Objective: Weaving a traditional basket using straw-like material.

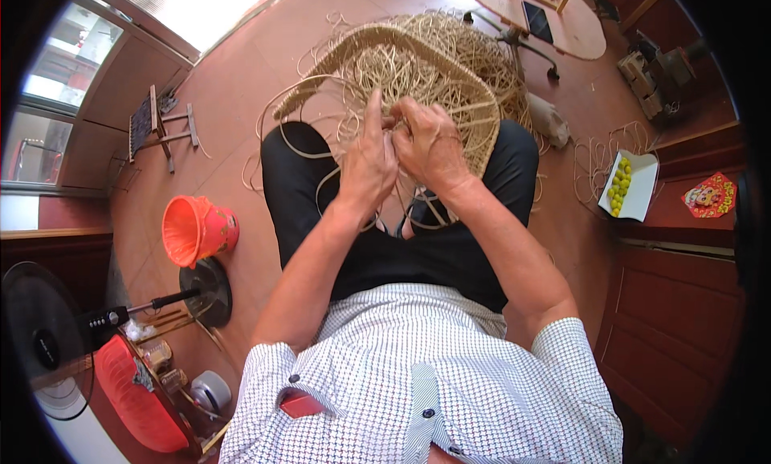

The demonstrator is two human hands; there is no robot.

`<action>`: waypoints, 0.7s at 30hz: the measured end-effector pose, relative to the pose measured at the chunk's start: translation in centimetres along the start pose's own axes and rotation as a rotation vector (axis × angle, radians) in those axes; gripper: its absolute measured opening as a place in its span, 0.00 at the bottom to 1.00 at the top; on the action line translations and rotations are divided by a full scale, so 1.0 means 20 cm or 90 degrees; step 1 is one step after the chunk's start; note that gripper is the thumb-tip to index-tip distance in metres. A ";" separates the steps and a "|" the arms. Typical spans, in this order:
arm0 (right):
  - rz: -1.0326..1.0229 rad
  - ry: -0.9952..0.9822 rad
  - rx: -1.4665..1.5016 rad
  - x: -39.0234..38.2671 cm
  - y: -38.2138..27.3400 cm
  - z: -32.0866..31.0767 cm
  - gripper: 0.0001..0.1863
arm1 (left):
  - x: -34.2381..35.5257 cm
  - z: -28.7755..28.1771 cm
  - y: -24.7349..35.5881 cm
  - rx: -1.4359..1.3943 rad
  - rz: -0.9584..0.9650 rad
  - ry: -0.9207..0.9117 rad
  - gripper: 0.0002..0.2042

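Observation:
Over my knees lies a curved, partly woven tan piece [472, 87], with a thick braided rim and loose strands along its inner side. My left hand [368, 168] and my right hand [432, 143] meet in front of it, fingertips pressed together. Tan cord [299, 152] runs from between them and loops out to the left. The left index finger points up, while its other fingers close on the cord. Curled fingers of the right hand pinch at the same spot. Exactly how the strands pass between the fingertips is hidden.
A large heap of loose cord [458, 42] lies beyond my knees. At left stand an orange-red bucket [193, 233], a small folding stool [152, 127] and a fan [48, 343]. On the right, a white tray [638, 193] holds green fruit. A phone [538, 21] rests on a round board.

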State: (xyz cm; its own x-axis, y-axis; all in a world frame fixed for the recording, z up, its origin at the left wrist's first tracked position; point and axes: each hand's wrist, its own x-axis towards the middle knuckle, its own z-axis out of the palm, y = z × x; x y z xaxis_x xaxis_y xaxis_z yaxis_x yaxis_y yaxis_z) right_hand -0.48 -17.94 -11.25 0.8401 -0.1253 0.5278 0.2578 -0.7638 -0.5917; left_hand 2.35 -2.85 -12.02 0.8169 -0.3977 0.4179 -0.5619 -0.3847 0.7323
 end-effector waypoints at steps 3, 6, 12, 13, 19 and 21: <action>0.003 0.006 0.024 0.00 -0.01 -0.04 0.13 | 0.04 -0.04 0.03 0.085 -0.099 -0.034 0.22; -0.008 0.022 0.018 -0.01 0.03 -0.07 0.11 | 0.06 -0.08 0.14 -0.015 -0.170 -0.045 0.15; -0.108 0.091 -0.226 -0.01 -0.08 -0.14 0.10 | 0.04 -0.15 0.18 -0.080 -0.183 -0.029 0.11; -0.120 0.101 -0.226 0.00 -0.04 -0.12 0.12 | 0.04 -0.16 0.20 -0.092 -0.200 -0.037 0.11; -0.111 0.030 -0.145 0.03 0.09 -0.03 0.13 | -0.01 -0.30 0.13 -0.289 -0.218 -0.041 0.11; -0.119 0.012 -0.130 0.04 0.10 -0.01 0.10 | -0.02 -0.44 0.17 -0.306 -0.236 -0.036 0.11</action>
State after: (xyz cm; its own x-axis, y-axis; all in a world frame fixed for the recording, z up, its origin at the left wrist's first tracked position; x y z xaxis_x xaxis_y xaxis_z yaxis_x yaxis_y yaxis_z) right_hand 0.57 -19.68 -11.93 0.7778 0.0190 0.6282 0.3034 -0.8867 -0.3488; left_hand 1.28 3.25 -4.95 0.9315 -0.3571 0.0687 -0.1082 -0.0919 0.9899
